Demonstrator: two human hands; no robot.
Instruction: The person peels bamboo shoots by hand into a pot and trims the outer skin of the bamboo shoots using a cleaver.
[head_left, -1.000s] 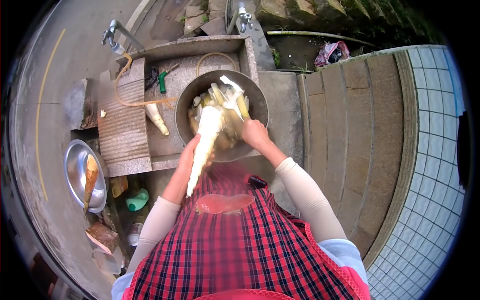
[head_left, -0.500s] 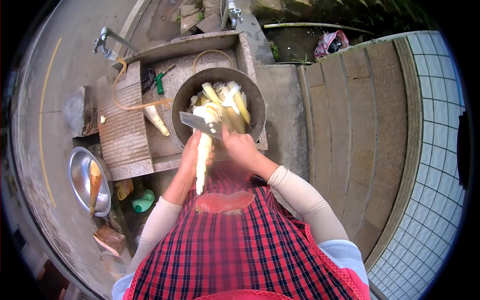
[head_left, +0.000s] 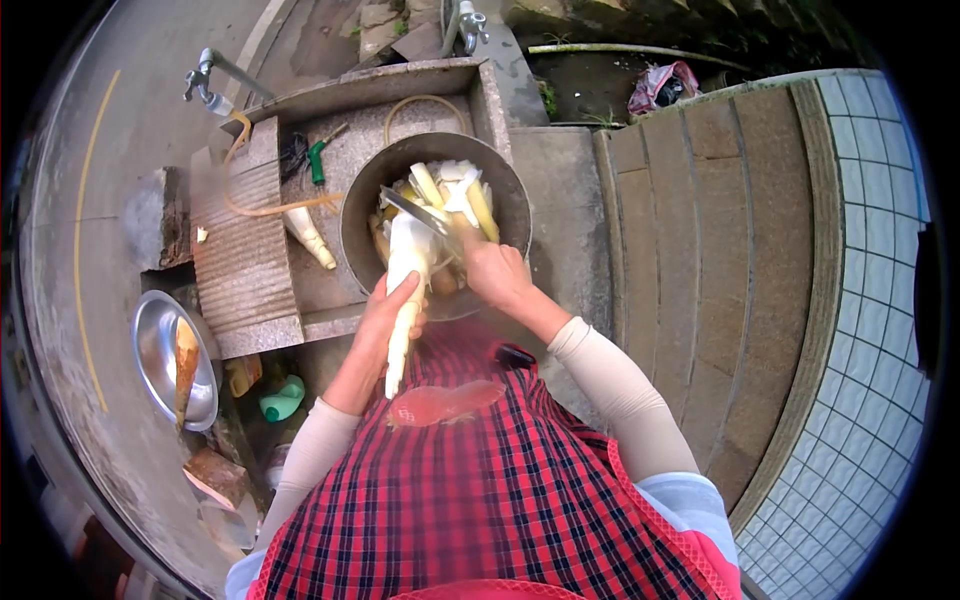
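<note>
My left hand is wrapped round a peeled, pale bamboo shoot, its pointed end toward my apron and its thick end over the pot. In my right hand is a cleaver, gripped by the handle, its blade lying across the shoot's thick end. The blade's edge is partly hidden against the shoot. Below them stands a large metal pot, holding cut pale and yellowish pieces of shoot.
The pot stands in a stone sink with a ridged washboard slab. Another peeled shoot, a green-handled tool and a hose lie there. A metal basin holds an unpeeled shoot. Steps rise at right.
The cleaver has shifted up and away to the shoot's thick end, its blade now tilted more steeply. My right hand has moved slightly right; more of the shoot's thick part shows.
</note>
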